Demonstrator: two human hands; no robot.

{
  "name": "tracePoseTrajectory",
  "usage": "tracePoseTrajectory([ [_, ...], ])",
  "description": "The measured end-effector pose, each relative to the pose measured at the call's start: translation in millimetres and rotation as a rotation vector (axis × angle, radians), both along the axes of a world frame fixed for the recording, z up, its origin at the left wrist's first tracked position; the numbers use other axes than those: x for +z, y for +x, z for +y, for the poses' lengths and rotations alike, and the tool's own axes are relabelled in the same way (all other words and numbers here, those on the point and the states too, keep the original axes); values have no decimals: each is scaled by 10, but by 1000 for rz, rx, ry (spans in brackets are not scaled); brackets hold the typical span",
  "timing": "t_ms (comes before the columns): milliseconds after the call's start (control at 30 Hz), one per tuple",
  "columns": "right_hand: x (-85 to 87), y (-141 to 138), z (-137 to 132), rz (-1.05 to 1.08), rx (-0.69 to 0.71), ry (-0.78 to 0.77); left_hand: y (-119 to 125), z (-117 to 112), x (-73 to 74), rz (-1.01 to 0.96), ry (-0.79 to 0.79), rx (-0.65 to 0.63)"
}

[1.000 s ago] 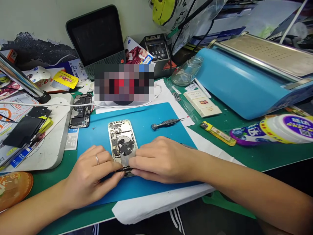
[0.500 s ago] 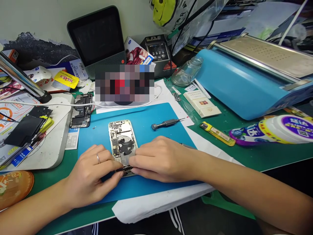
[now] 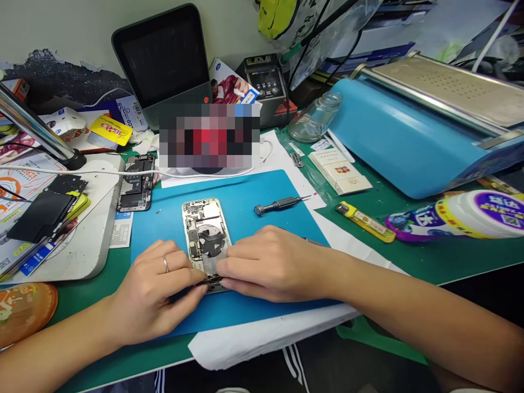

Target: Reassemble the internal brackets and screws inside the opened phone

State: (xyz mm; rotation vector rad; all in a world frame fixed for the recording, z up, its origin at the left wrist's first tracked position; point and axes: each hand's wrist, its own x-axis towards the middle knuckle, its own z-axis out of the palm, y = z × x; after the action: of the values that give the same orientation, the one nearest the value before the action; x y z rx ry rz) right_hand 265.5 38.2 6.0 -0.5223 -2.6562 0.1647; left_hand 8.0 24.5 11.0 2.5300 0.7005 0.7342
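An opened phone [image 3: 210, 215] lies face up on the blue work mat [image 3: 164, 218], its inner boards and a round coil patch showing. Across its lower end is a small dark part [image 3: 213, 280], thin and hard to make out. My left hand [image 3: 161, 289], with a ring on one finger, is closed in a pinch on the left end of that part. From the other side my right hand [image 3: 272, 267] is closed too, thumb and forefinger at the part's right end; it covers the phone's lower right side. A dark screwdriver [image 3: 282, 204] lies on the mat beyond my right hand.
A second opened phone [image 3: 136, 183] lies at the mat's upper left. To the right are a yellow utility knife [image 3: 364, 221], a cigarette pack [image 3: 339, 172], a glass jar [image 3: 315, 117] and a purple-white bottle [image 3: 454, 215]. A white cable [image 3: 184, 175] crosses behind the mat.
The view has shifted very slightly. Both hands keep nearly the same pinch at the phone's lower end, and the phone has not visibly moved on the mat.
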Motion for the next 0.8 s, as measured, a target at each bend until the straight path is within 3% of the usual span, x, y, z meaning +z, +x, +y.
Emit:
tracePoseTrajectory([
  [567,1,23,19,12,-9,33,5,4,4,-2,6,13],
  [800,21,39,37,39,-63,213,12,14,41,21,12,34],
])
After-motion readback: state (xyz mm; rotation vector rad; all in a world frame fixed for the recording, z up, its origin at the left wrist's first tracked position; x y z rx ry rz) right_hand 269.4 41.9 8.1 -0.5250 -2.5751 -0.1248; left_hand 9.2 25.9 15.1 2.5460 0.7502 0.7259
